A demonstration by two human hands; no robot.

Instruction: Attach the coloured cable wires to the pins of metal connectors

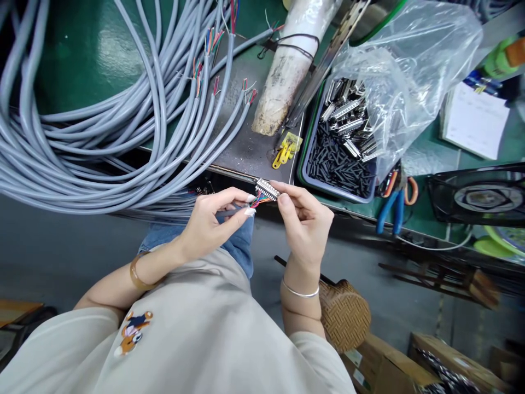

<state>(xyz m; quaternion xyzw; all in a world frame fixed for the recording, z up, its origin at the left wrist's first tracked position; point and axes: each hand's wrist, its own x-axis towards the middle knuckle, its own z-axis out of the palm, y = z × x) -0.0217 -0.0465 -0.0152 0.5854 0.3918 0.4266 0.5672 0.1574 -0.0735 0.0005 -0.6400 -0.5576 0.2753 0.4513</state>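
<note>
Between thumb and fingers, my left hand (219, 219) pinches the end of a grey cable, where its coloured wires (259, 201) fan out. Those wires run to the row of pins on a metal multi-pin connector (267, 189). My right hand (302, 216) grips the connector's right end with thumb and forefinger. Both hands are at the table's front edge. Whether every wire is joined to a pin is too small to tell. Just beyond lies a dark metal plate (241, 150) with yellow terminal pieces (286, 150) on it.
A large bundle of grey cables (164, 109) with stripped ends fills the left. On the right stands a bin (301, 174) of connectors and black sleeves, partly under a plastic bag (414, 71). Blue-handled pliers (391, 210), a fan (479, 194) and a paper pad (476, 120) lie farther right.
</note>
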